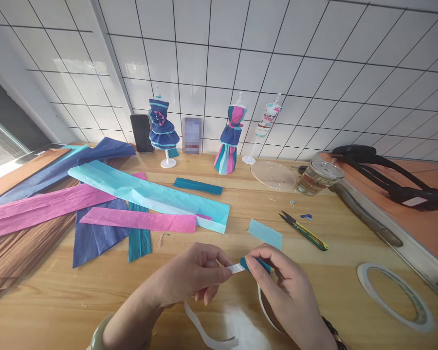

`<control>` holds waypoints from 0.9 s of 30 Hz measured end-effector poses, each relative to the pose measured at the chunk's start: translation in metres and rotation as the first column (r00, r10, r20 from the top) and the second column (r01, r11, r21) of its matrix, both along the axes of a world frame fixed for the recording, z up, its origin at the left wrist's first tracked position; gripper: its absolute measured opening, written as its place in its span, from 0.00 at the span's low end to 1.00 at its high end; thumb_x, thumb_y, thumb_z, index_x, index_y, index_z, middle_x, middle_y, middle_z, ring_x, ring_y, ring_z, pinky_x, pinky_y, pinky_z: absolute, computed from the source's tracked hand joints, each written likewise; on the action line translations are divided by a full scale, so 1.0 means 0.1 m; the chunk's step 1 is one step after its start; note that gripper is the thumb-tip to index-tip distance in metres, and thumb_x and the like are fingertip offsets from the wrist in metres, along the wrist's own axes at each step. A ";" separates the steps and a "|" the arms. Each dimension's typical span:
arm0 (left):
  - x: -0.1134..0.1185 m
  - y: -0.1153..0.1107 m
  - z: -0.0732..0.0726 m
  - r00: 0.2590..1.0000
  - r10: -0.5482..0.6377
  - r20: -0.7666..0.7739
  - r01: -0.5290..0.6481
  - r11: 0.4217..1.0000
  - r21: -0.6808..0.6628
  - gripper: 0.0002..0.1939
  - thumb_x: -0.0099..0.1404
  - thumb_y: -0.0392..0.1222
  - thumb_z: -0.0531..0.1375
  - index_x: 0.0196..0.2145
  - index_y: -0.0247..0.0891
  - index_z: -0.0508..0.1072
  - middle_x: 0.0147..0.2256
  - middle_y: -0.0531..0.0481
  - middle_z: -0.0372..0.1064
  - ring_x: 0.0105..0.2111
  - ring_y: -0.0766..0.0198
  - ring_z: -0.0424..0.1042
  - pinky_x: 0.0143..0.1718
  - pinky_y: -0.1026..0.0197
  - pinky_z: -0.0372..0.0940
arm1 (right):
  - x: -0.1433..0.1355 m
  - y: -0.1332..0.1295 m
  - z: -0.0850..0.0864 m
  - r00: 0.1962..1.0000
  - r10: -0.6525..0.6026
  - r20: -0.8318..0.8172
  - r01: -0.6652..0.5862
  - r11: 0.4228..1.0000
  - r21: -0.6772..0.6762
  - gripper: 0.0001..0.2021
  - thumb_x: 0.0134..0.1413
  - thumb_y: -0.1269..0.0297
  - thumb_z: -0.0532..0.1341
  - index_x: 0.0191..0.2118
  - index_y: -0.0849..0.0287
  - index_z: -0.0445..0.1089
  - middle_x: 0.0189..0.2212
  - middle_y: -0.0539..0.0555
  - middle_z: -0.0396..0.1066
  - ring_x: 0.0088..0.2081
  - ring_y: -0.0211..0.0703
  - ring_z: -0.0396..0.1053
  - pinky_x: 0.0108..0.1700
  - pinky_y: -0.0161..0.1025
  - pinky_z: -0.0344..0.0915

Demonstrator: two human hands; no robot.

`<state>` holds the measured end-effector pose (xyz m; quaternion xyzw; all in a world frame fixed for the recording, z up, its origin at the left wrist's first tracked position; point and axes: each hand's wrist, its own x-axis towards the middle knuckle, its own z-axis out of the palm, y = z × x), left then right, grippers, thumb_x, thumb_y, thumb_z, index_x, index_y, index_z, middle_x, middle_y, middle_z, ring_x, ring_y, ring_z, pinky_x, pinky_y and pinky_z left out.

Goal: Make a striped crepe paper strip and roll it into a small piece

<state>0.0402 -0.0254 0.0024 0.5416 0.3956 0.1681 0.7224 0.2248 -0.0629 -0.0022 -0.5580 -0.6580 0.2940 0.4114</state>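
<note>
My left hand [200, 272] pinches the end of a short white strip of tape [236, 268]. The strip runs to a small teal piece of paper [261, 265], which my right hand [286, 284] grips between thumb and fingers. Beneath my right hand lies a roll of tape [263, 306], mostly hidden by it. A loose white ribbon of tape or backing [200, 330] curls over the table below my left hand. Just beyond my right hand is a light blue paper rectangle [265, 234]. Green and yellow thread snips [304, 232] lie to its right.
Pink [138, 219], light blue [149, 192] and brown crepe paper strips [32, 233] spread leftward. Along the wall stand small dress forms [163, 124], two phones and a jar [319, 177]. A tape ring [396, 296] and black headset [390, 177] sit at right.
</note>
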 end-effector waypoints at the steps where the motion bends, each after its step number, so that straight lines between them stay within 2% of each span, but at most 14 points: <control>1: 0.00 0.00 0.00 1.000 -0.004 0.002 0.004 1.000 -0.005 0.12 0.59 0.47 0.57 0.33 0.34 0.70 0.11 0.61 0.59 0.11 0.76 0.52 0.13 0.71 0.45 | 0.00 0.00 0.01 1.000 -0.011 -0.011 0.011 1.000 -0.021 0.09 0.55 0.59 0.56 0.28 0.56 0.66 0.23 0.48 0.66 0.26 0.36 0.62 0.28 0.30 0.60; 9: 0.01 -0.02 0.05 0.999 -0.039 0.006 0.039 0.999 -0.030 0.11 0.60 0.45 0.57 0.34 0.33 0.70 0.11 0.60 0.61 0.10 0.77 0.52 0.14 0.72 0.49 | 0.04 0.05 0.01 0.985 -0.144 -0.095 0.133 0.984 -0.119 0.12 0.52 0.53 0.57 0.28 0.57 0.67 0.21 0.48 0.65 0.23 0.36 0.60 0.24 0.30 0.60; 14: 0.03 -0.03 0.03 0.998 -0.059 0.028 0.061 0.995 -0.073 0.11 0.60 0.46 0.56 0.32 0.34 0.68 0.12 0.60 0.62 0.11 0.76 0.54 0.14 0.73 0.50 | 0.07 0.09 0.00 0.974 -0.187 -0.128 0.163 0.971 -0.177 0.14 0.50 0.51 0.57 0.28 0.58 0.68 0.20 0.47 0.63 0.21 0.35 0.57 0.21 0.30 0.58; 20: 0.05 -0.03 0.01 0.998 -0.048 0.043 0.052 0.993 -0.107 0.11 0.59 0.46 0.57 0.28 0.35 0.65 0.11 0.60 0.62 0.11 0.76 0.56 0.13 0.73 0.49 | 0.05 0.10 0.00 0.969 -0.209 -0.135 0.187 0.969 -0.161 0.15 0.50 0.51 0.57 0.28 0.59 0.69 0.20 0.49 0.66 0.21 0.36 0.59 0.22 0.31 0.60; 27: 0.06 -0.02 -0.04 0.996 -0.049 0.071 0.058 0.990 -0.129 0.10 0.59 0.46 0.57 0.27 0.36 0.63 0.12 0.60 0.62 0.10 0.75 0.56 0.13 0.72 0.48 | 0.08 0.12 0.00 0.974 -0.205 -0.099 0.191 0.972 -0.138 0.15 0.51 0.51 0.57 0.28 0.59 0.70 0.20 0.49 0.66 0.21 0.36 0.60 0.22 0.31 0.60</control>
